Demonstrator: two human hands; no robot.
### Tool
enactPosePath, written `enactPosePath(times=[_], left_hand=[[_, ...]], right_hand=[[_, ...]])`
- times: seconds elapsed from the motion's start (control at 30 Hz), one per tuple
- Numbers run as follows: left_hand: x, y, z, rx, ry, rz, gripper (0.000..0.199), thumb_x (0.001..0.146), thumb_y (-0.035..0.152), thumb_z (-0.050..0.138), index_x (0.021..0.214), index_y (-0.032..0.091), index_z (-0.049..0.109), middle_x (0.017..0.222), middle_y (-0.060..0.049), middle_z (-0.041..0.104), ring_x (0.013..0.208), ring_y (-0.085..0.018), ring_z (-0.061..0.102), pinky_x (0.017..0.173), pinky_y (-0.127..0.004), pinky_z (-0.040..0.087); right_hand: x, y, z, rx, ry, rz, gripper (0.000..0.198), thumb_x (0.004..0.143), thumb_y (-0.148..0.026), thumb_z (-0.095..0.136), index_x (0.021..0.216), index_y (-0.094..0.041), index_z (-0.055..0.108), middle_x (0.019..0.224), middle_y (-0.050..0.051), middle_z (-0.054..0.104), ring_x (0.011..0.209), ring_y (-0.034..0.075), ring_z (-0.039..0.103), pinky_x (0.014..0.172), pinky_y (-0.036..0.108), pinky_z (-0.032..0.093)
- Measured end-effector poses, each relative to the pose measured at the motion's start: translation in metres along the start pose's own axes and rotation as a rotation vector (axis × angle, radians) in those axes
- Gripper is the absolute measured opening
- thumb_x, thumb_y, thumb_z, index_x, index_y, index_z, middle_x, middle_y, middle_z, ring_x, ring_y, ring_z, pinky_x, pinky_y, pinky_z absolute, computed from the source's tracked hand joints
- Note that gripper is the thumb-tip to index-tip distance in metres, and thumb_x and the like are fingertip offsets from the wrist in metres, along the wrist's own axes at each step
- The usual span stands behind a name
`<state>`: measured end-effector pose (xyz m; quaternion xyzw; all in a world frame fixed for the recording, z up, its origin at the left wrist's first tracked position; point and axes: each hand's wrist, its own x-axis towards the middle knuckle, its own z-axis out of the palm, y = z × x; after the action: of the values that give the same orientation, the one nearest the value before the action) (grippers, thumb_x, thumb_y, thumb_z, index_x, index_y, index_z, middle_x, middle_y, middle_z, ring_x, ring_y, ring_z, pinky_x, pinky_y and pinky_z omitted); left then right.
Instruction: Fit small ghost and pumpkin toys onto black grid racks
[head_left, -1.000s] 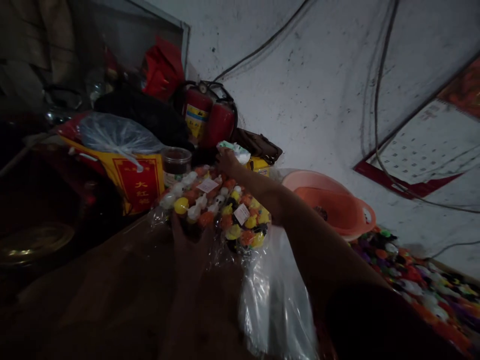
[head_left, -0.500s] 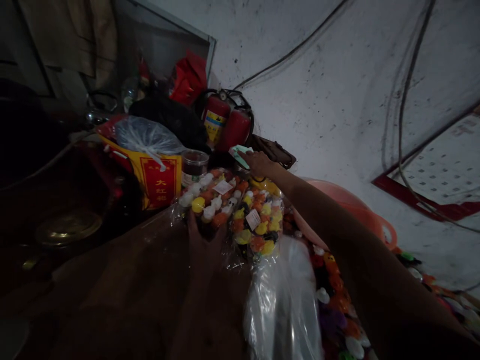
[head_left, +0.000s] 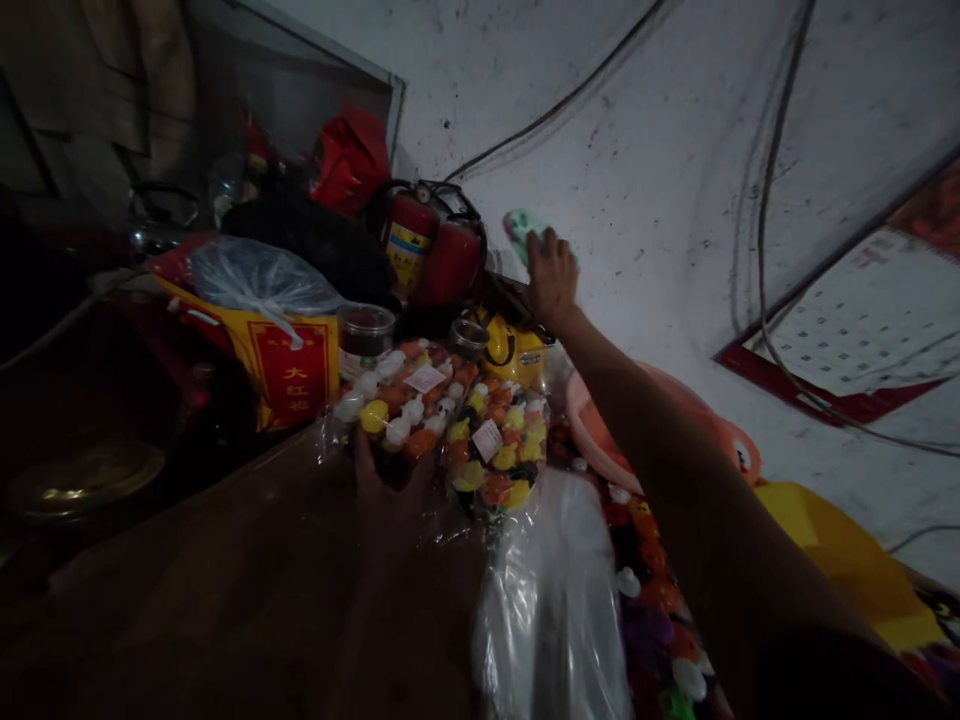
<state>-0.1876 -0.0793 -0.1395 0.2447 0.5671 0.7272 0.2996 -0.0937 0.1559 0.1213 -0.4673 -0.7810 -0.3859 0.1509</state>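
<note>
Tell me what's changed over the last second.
The right hand has lifted the green-and-white item up and rightward, exposing a small round container. The left hand stays at the near edge of the left toy bag; the right toy bag still lies beside it.

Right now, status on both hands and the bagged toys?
Right hand gripping pale green patterned item. Left hand at near edge of clear plastic bag of mostly white-and-orange toys, grip unclear. Right forearm hides part of coral plastic basin.
</note>
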Motion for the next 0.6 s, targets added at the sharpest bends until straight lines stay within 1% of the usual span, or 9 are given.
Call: enactPosePath(times=[0.07, 0.13, 0.23, 0.3, 0.4, 0.43, 0.5, 0.57, 0.6], left_hand=[[0.002, -0.003, 0.002, -0.015, 0.018, 0.032, 0.104, 0.076, 0.047, 0.083, 0.162, 0.025, 0.028, 0.163, -0.012, 0.040, 0.150, -0.030, 0.041, 0.127, -0.043, 0.033], [0.004, -0.007, 0.004, -0.012, 0.036, 0.046, 0.102, 0.076, 0.046, 0.083, 0.161, 0.026, 0.030, 0.164, -0.011, 0.040, 0.150, -0.030, 0.041, 0.127, -0.042, 0.033], [0.005, -0.012, 0.004, 0.004, 0.034, 0.032, 0.101, 0.077, 0.048, 0.082, 0.161, 0.028, 0.029, 0.162, -0.010, 0.042, 0.147, -0.030, 0.045, 0.125, -0.044, 0.036], [0.003, -0.012, 0.003, 0.010, 0.026, 0.042, 0.101, 0.077, 0.048, 0.082, 0.161, 0.028, 0.029, 0.161, -0.011, 0.043, 0.147, -0.030, 0.045, 0.124, -0.045, 0.037], [0.002, -0.010, 0.003, 0.019, 0.034, 0.050, 0.101, 0.077, 0.046, 0.082, 0.161, 0.025, 0.030, 0.161, -0.013, 0.042, 0.147, -0.031, 0.045, 0.124, -0.046, 0.037], [0.003, -0.009, 0.004, 0.021, 0.042, 0.054, 0.101, 0.077, 0.045, 0.083, 0.161, 0.025, 0.030, 0.161, -0.014, 0.042, 0.148, -0.031, 0.044, 0.124, -0.046, 0.037], [0.008, -0.007, 0.004, 0.026, 0.053, 0.075, 0.102, 0.077, 0.044, 0.083, 0.161, 0.025, 0.030, 0.162, -0.014, 0.042, 0.148, -0.031, 0.044, 0.125, -0.045, 0.036], [0.014, -0.007, 0.001, 0.033, 0.050, 0.124, 0.101, 0.079, 0.044, 0.082, 0.162, 0.025, 0.027, 0.163, -0.014, 0.040, 0.148, -0.030, 0.043, 0.125, -0.043, 0.037], [0.014, -0.009, -0.002, 0.045, 0.030, 0.155, 0.099, 0.082, 0.045, 0.080, 0.162, 0.025, 0.026, 0.163, -0.014, 0.039, 0.148, -0.029, 0.043, 0.124, -0.042, 0.038]], right_hand=[[0.008, 0.026, 0.000, -0.002, 0.007, 0.102, 0.055, 0.100, -0.013, 0.028, 0.154, -0.008, 0.040, 0.146, 0.024, 0.052, 0.132, 0.035, 0.049, 0.117, 0.059, 0.031], [0.008, 0.042, 0.004, -0.001, 0.004, 0.134, 0.056, 0.098, -0.008, 0.027, 0.151, -0.009, 0.045, 0.136, 0.022, 0.058, 0.127, 0.033, 0.051, 0.120, 0.062, 0.023], [-0.003, 0.047, 0.019, 0.024, 0.005, 0.158, 0.054, 0.099, -0.011, 0.031, 0.151, -0.013, 0.045, 0.143, 0.021, 0.053, 0.134, 0.034, 0.045, 0.119, 0.067, 0.017], [-0.010, 0.044, 0.030, 0.077, -0.078, 0.168, 0.057, 0.098, -0.015, 0.041, 0.154, -0.015, 0.040, 0.151, 0.022, 0.045, 0.140, 0.038, 0.040, 0.116, 0.068, 0.022], [-0.010, 0.042, 0.038, 0.189, -0.310, 0.108, 0.079, 0.088, -0.019, 0.060, 0.161, -0.015, 0.029, 0.157, 0.025, 0.037, 0.144, 0.043, 0.038, 0.113, 0.063, 0.033], [-0.007, 0.044, 0.036, 0.209, -0.358, 0.095, 0.087, 0.085, -0.020, 0.064, 0.162, -0.015, 0.025, 0.159, 0.026, 0.035, 0.145, 0.044, 0.038, 0.113, 0.062, 0.035], [0.004, 0.051, 0.027, 0.212, -0.365, 0.095, 0.096, 0.081, -0.022, 0.069, 0.164, -0.016, 0.021, 0.163, 0.026, 0.029, 0.147, 0.046, 0.036, 0.113, 0.065, 0.035], [0.007, 0.064, 0.012, 0.202, -0.326, 0.049, 0.093, 0.083, -0.026, 0.069, 0.163, -0.014, 0.023, 0.162, 0.026, 0.032, 0.146, 0.048, 0.037, 0.113, 0.069, 0.036], [0.001, 0.073, 0.006, 0.200, -0.312, 0.008, 0.088, 0.086, -0.028, 0.068, 0.162, -0.013, 0.027, 0.160, 0.025, 0.037, 0.145, 0.048, 0.039, 0.112, 0.070, 0.037]])
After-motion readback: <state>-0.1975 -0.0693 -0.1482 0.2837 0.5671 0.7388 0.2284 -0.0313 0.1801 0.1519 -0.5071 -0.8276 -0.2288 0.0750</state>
